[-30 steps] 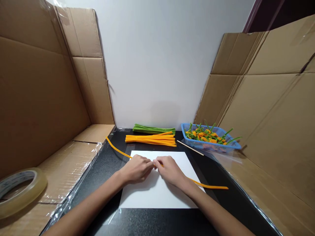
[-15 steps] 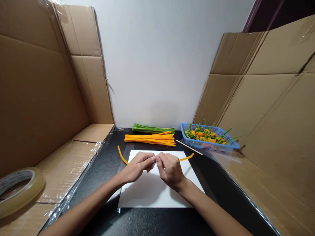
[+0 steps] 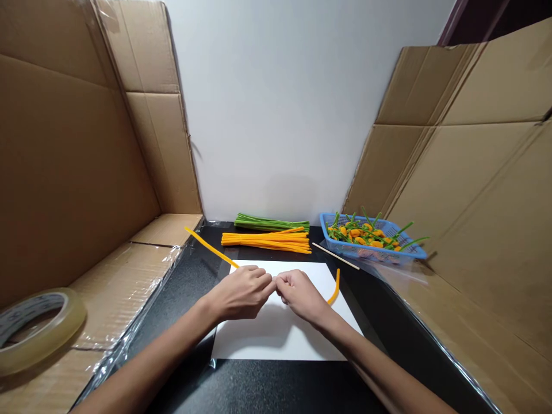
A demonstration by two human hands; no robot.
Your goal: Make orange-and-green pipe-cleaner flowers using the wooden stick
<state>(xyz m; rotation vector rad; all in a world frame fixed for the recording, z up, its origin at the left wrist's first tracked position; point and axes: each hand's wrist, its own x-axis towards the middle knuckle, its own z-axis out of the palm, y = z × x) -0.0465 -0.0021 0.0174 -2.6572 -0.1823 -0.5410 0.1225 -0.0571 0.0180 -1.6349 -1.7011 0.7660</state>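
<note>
My left hand (image 3: 246,292) and my right hand (image 3: 299,293) meet knuckle to knuckle above a white sheet of paper (image 3: 245,342). Both are closed around an orange pipe cleaner (image 3: 211,247). One end of it sticks out up and to the left past my left hand. Beyond my right hand an orange end (image 3: 336,287) curves upward. The stretch between the hands is hidden by my fingers, so whether it is one stem or two cannot be made out.
Behind the paper lie a bundle of orange pipe cleaners (image 3: 265,241) and a green bundle (image 3: 271,223). A thin wooden stick (image 3: 335,256) lies near a blue basket (image 3: 371,250) of orange and green twisted pieces. Clear tape (image 3: 71,328) rests at left; cardboard walls (image 3: 483,172) flank the black table.
My left hand has rolled palm down, and the left end of the pipe cleaner now points farther out and up. The right end has swung from lying flat to standing upright. The view shifted slightly.
</note>
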